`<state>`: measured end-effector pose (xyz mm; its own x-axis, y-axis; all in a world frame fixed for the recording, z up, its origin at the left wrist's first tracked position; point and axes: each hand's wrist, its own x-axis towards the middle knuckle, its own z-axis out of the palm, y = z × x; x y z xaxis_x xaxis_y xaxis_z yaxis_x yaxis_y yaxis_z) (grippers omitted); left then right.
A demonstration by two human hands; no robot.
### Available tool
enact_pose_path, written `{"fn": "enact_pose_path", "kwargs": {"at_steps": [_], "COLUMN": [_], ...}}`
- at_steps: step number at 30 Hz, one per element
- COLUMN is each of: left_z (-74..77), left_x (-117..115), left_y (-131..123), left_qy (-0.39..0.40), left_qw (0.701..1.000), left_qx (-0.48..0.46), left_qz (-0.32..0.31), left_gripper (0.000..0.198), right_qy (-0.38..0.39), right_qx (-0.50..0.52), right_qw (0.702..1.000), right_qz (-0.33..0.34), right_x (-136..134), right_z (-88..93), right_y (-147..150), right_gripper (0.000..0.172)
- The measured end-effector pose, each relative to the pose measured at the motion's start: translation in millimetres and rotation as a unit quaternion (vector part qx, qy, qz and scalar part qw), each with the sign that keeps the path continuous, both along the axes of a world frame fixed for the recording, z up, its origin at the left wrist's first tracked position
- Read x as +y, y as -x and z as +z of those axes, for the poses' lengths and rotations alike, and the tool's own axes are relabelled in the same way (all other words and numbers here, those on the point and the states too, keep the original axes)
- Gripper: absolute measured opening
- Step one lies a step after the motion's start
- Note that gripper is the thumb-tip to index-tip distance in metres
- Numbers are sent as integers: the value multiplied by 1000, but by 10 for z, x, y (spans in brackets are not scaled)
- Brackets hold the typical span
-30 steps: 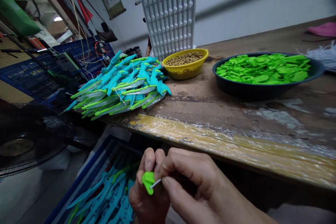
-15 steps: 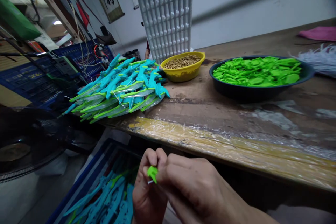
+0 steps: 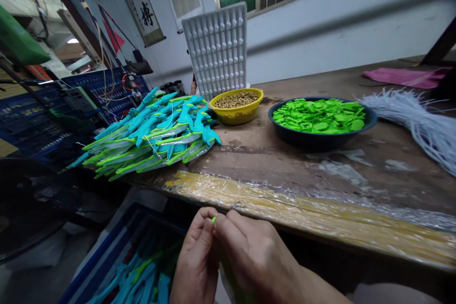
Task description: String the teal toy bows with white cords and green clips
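Note:
Just off the table's front edge, my left hand (image 3: 197, 259) and my right hand (image 3: 254, 249) meet with their fingertips pinched together. Between them shows a small bit of a bright green plastic piece (image 3: 213, 219); the rest of it is covered by my fingers. Under my right hand lies something dark greenish and blurred that I cannot make out. To the lower left of my hands, a blue crate (image 3: 90, 266) holds several turquoise and green plastic parts (image 3: 142, 280).
On the wooden table (image 3: 245, 161) lie a heap of turquoise and green toys (image 3: 160, 128), a yellow basket (image 3: 237, 115) of brass-coloured rings, a dark basin (image 3: 317, 141) of green pieces, white strings (image 3: 416, 114) and a pink cloth (image 3: 406, 77). A grey moulded tray (image 3: 217, 52) stands behind.
The view has tilted up and turned slightly right. The green piece, plainly visible before with a white end beside it, is now mostly covered by my fingers.

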<state>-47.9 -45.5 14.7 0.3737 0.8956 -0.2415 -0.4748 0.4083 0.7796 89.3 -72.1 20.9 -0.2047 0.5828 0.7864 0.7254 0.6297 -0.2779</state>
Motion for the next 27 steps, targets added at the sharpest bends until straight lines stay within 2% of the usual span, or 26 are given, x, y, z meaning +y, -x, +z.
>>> {"fn": "enact_pose_path", "kwargs": {"at_steps": [2, 4, 7, 10, 13, 15, 17, 19, 21, 24, 27], "left_z": [0, -25, -108, -156, -107, -64, -55, -88, -140, -203, -229], "left_x": [2, 14, 64, 129, 167, 168, 155, 132, 105, 64, 20], "left_y": [-32, -57, -68, -76, -115, -156, -197, -231, -253, -266, -265], "left_qy": [0, -6, -34, -69, -72, -61, -39, -14, -4, -7, -15], "left_qw": [1000, 1000, 999, 995, 990, 989, 992, 994, 996, 998, 997], "left_qx": [8, 17, 34, 54, 37, 7, -12, -6, 14, 44, 58], "left_qz": [1, -4, -5, -35, -115, -134, -122, -107, -87, -48, -41], "left_gripper": [25, 26, 30, 27, 21, 22, 25, 27, 28, 31, 34], "right_qy": [-7, -5, -19, -23, 38, 103, 158, 181, 170, 170, 213], "right_qx": [-18, -29, -32, 55, 195, 255, 277, 274, 261, 259, 285], "right_qw": [1000, 998, 996, 996, 979, 960, 947, 944, 950, 948, 927], "right_qz": [-24, -53, -83, -63, -54, -50, -34, -21, -4, 68, 120], "right_x": [14, 31, 63, 106, 166, 202, 211, 176, 105, -12, -79], "right_z": [-31, -17, 124, 364, 504, 447, 287, 98, -42, -101, -54], "right_y": [13, 19, -26, -166, -335, -400, -413, -397, -386, -413, -457], "right_gripper": [17, 23, 33, 27, 19, 19, 20, 19, 18, 17, 16]}}
